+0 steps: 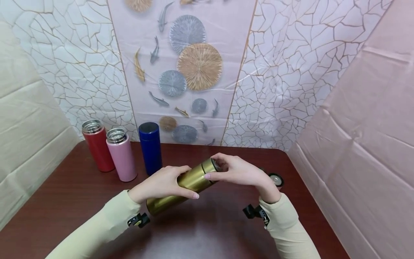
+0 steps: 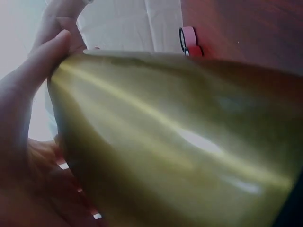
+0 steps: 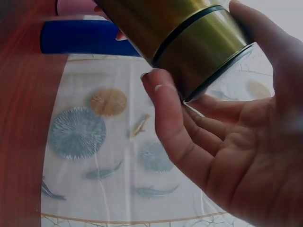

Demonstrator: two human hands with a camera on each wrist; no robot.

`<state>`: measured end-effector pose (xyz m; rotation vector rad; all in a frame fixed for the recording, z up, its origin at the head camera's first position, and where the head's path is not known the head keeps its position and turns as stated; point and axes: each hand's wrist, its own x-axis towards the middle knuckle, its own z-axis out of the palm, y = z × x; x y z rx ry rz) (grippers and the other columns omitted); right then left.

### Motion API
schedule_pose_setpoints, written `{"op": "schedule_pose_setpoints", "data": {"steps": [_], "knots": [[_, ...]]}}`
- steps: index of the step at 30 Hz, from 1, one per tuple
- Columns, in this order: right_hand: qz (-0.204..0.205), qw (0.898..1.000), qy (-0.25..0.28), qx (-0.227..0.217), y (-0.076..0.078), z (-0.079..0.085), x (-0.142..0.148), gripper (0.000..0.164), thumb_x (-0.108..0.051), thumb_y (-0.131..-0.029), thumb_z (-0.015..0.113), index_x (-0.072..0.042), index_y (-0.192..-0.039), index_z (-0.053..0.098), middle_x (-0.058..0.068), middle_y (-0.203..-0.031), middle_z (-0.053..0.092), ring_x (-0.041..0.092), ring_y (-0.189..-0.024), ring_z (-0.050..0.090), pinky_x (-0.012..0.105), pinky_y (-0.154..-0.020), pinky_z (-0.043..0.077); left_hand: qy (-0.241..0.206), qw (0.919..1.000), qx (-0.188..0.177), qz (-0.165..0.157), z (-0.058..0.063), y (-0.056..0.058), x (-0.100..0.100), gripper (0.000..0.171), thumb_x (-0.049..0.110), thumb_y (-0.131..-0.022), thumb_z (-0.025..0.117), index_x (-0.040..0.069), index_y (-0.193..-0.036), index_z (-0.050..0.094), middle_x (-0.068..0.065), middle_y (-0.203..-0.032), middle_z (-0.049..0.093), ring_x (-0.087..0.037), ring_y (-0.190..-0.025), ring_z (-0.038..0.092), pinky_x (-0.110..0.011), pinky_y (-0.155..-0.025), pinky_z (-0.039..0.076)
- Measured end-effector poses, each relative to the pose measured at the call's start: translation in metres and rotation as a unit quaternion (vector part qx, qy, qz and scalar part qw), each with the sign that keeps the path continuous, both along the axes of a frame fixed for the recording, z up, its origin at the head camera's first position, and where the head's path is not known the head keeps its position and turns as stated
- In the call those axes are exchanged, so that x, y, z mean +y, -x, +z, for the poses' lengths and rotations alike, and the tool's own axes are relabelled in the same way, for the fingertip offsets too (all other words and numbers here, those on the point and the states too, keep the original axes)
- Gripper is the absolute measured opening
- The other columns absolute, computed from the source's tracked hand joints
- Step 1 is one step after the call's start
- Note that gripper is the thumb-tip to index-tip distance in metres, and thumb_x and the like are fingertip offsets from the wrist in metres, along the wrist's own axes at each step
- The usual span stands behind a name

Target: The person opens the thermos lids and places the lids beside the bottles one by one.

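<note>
A gold thermos bottle [image 1: 193, 179] is held tilted above the table in the head view, its capped end up toward the right. My left hand [image 1: 163, 184] grips the middle of its body, thumb across the near side. At the upper end my right hand [image 1: 240, 172] pinches the gold cap [image 1: 209, 167] between thumb and fingers. A dark seam separates cap and body, also in the right wrist view, where the cap [image 3: 208, 52] sits in line with the bottle. The gold body [image 2: 165, 137] fills most of the left wrist view.
Left of the hands stand a red bottle [image 1: 99, 151] and a pink bottle [image 1: 123, 161], both uncapped with steel necks showing. Beside them is an upright blue bottle [image 1: 150, 151]. Small caps lie at the right, a pink one [image 2: 189, 37] and a red one [image 2: 195, 51]. Patterned cloth [image 1: 200, 118] hangs behind the table.
</note>
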<state>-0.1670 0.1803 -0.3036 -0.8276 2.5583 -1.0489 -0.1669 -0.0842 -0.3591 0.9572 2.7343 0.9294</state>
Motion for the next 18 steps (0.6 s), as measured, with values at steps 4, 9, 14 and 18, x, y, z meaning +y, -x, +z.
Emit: {"op": "schedule_pose_setpoints", "data": {"steps": [4, 9, 14, 18], "knots": [[-0.006, 1.0, 0.019, -0.017, 0.0, -0.004, 0.0, 0.044, -0.044, -0.088, 0.076, -0.017, -0.12, 0.061, 0.0, -0.101, 0.069, 0.016, -0.09, 0.068, 0.037, -0.079, 0.054, -0.005, 0.9998, -0.002, -0.019, -0.003, 0.001, -0.002, 0.058, 0.075, -0.071, 0.074, 0.032, -0.107, 0.061, 0.016, -0.079, 0.062, -0.005, -0.069, 0.058, -0.029, -0.065, 0.049], [-0.021, 0.999, 0.033, -0.022, -0.001, -0.005, 0.001, 0.045, -0.044, -0.086, 0.078, -0.018, -0.12, 0.063, 0.0, -0.097, 0.071, 0.018, -0.087, 0.068, 0.04, -0.076, 0.055, -0.024, 0.9987, -0.018, -0.04, -0.006, 0.003, -0.002, 0.054, 0.072, -0.073, 0.075, 0.033, -0.106, 0.061, 0.015, -0.079, 0.063, -0.006, -0.067, 0.059, -0.029, -0.063, 0.05], [-0.021, 0.999, 0.037, 0.013, -0.001, -0.005, 0.002, 0.042, -0.042, -0.086, 0.078, -0.02, -0.118, 0.064, -0.001, -0.093, 0.069, 0.017, -0.084, 0.066, 0.038, -0.078, 0.053, -0.046, 0.9971, -0.032, -0.052, -0.01, 0.007, 0.001, 0.052, 0.069, -0.075, 0.076, 0.033, -0.108, 0.059, 0.013, -0.082, 0.064, -0.007, -0.07, 0.06, -0.03, -0.064, 0.051], [-0.013, 0.999, 0.049, 0.014, -0.001, -0.005, 0.001, 0.042, -0.041, -0.085, 0.079, -0.02, -0.118, 0.065, 0.0, -0.092, 0.069, 0.018, -0.084, 0.066, 0.038, -0.078, 0.053, -0.064, 0.9943, -0.051, -0.069, -0.012, 0.007, 0.0, 0.049, 0.063, -0.077, 0.078, 0.03, -0.109, 0.059, 0.011, -0.084, 0.065, -0.009, -0.07, 0.062, -0.03, -0.064, 0.052]]}}
